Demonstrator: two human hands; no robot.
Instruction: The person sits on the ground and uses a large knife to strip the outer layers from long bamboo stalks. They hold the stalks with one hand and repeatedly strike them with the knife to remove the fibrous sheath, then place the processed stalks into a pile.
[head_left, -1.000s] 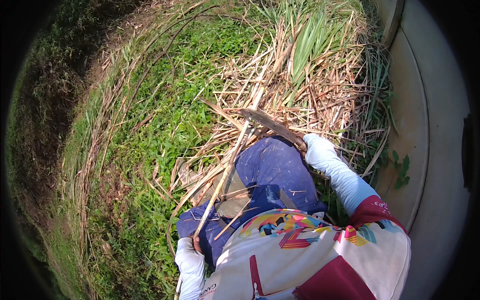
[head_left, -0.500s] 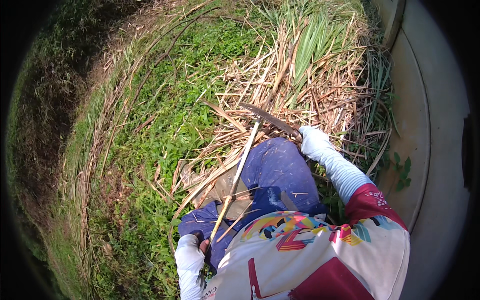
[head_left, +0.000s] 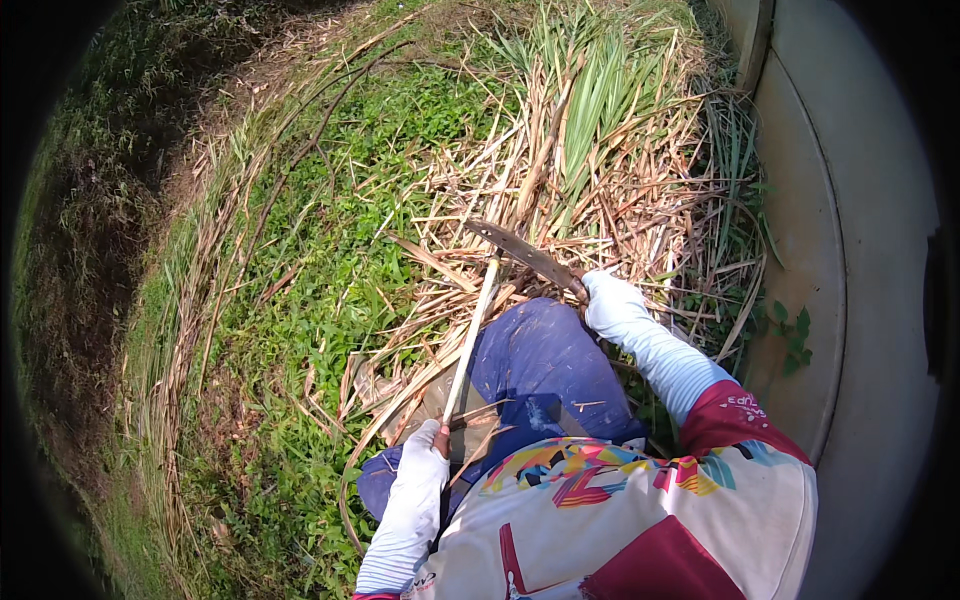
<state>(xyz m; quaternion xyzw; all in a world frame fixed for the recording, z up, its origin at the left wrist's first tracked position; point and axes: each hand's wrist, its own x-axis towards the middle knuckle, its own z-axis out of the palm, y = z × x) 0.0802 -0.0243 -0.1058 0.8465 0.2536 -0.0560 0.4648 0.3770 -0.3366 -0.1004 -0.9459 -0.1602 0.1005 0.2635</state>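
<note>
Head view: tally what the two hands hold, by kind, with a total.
Long-bladed knife, in the right hand: 1
Pale stalk, in the left hand: 1
Total: 2

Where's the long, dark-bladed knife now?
Head view, just above centre: the long, dark-bladed knife is in the white-sleeved right hand, blade near the far end of the pale, slender stalk.

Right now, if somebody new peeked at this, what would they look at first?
Probably the long knife in the right hand, just above the blue trousers near the middle. Next might come the pale stick in the left hand, slanting up toward the blade, then the brightly patterned shirt at the bottom.
</note>
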